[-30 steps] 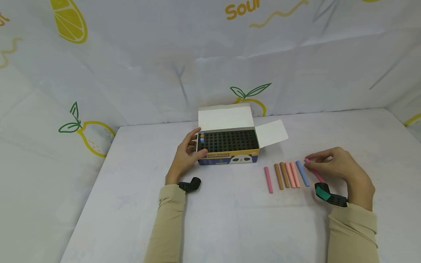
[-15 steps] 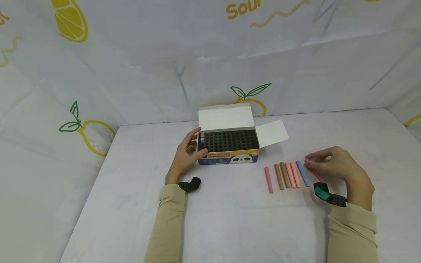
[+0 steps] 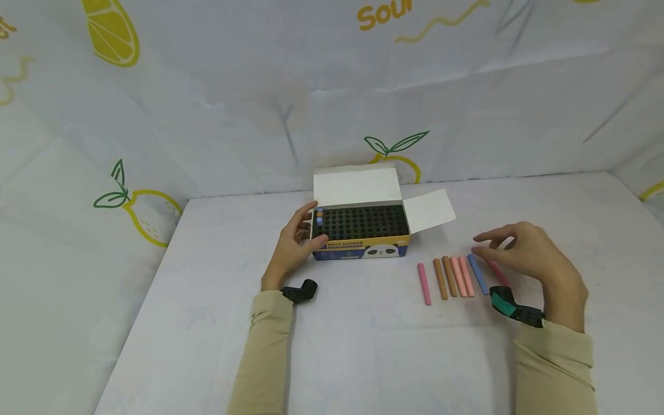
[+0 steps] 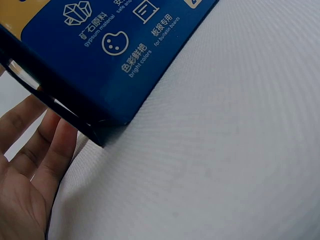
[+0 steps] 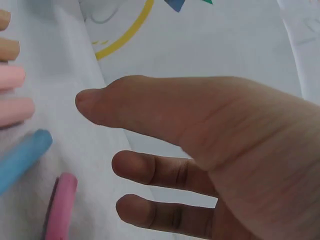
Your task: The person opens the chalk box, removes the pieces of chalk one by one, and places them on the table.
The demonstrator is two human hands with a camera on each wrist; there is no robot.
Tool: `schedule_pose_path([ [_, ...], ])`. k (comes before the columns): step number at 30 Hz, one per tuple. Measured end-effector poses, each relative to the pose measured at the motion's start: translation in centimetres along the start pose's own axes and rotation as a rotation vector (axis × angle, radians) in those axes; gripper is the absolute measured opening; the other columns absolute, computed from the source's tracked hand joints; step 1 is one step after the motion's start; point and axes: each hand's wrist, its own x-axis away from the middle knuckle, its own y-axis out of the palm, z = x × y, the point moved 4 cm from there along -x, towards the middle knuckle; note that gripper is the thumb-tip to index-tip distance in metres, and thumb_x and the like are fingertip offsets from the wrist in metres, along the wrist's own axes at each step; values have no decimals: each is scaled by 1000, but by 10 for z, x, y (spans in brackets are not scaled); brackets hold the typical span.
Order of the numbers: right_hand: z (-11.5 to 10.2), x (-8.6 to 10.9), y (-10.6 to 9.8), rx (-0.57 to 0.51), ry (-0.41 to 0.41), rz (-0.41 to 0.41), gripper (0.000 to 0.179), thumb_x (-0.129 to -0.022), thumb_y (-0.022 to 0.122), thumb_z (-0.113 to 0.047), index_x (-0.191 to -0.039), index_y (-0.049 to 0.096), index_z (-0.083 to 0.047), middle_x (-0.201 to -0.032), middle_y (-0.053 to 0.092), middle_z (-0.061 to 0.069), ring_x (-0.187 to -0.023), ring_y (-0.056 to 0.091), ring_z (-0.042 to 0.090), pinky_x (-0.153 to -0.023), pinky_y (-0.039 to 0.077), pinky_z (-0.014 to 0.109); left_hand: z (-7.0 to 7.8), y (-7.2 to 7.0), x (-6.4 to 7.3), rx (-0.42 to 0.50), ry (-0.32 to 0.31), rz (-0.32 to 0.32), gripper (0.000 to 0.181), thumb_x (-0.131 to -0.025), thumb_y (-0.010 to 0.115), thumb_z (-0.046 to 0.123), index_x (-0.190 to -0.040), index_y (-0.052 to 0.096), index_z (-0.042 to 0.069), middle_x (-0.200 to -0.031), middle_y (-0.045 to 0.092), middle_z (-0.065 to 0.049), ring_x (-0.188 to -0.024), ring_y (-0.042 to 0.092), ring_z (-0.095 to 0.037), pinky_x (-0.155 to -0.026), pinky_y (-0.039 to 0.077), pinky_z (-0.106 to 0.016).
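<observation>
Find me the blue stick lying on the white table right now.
In the head view, the blue stick lies right of the box, between a light pink stick and a darker pink stick, near the right hand.

I've got a white table (image 3: pixel 373 357) on my feed: open box (image 3: pixel 358 249) toward the back, then sticks front-right of it: dark pink stick (image 3: pixel 424 284), two brown sticks (image 3: pixel 441 279), two pale pink sticks (image 3: pixel 466 276), blue stick (image 3: pixel 478 274), second dark pink (image 3: pixel 499 274).

White cloth (image 3: pixel 223 121) hangs behind and beside a white table (image 3: pixel 373 363). Its print shows 1 yellow lemon slice (image 3: pixel 113 34), 2 lemon outlines (image 3: pixel 154 218) with green leaves (image 3: pixel 110 200) and the orange word "Sour" (image 3: pixel 383 15). Faint creases (image 3: pixel 544 64) cross it, under soft, even light.
</observation>
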Motion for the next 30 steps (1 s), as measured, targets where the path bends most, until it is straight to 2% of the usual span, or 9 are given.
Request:
schedule_pose_path([
  [7, -21, -3, 3, -18, -66, -1, 37, -91, 76, -33, -116, 77, -5, -95, 72, 8, -82, 62, 17, -64, 47, 27, 0, 0, 1, 1, -3, 1, 78, -88, 76, 47, -156, 39, 37, -138, 52, -16, -110, 57, -32, -101, 48, -50],
  [17, -54, -4, 10, -77, -146, -53, 35, -90, 78, -33, -115, 78, -8, -94, 71, 4, -73, 63, 11, -60, 48, 25, -2, 0, -1, -8, 2, 2, 78, -88, 76, 50, -156, 40, 36, -137, 53, -15, -111, 58, -30, -102, 49, -48],
  [23, -71, -4, 14, -110, -191, -51, 32, -88, 80, -30, -112, 79, -8, -91, 71, 4, -72, 60, 13, -58, 48, 25, -1, 0, 0, 3, -21, 4, 80, -84, 76, 60, -154, 40, 44, -140, 51, -12, -113, 57, -30, -101, 48, -48],
  [27, -84, -5, 17, -125, -237, -50, 31, -87, 82, -26, -111, 80, -7, -87, 70, 3, -71, 59, 12, -57, 47, 25, -1, 0, 1, 9, -23, 2, 79, -86, 76, 56, -154, 40, 41, -143, 49, -13, -112, 54, -30, -100, 47, -48],
  [30, -92, -6, 20, -136, -277, -61, 30, -86, 82, -24, -111, 80, -6, -84, 69, 2, -65, 57, 9, -54, 47, 24, -1, 0, 0, 4, -14, 1, 79, -87, 77, 51, -155, 40, 38, -142, 49, -14, -110, 53, -30, -99, 47, -48],
])
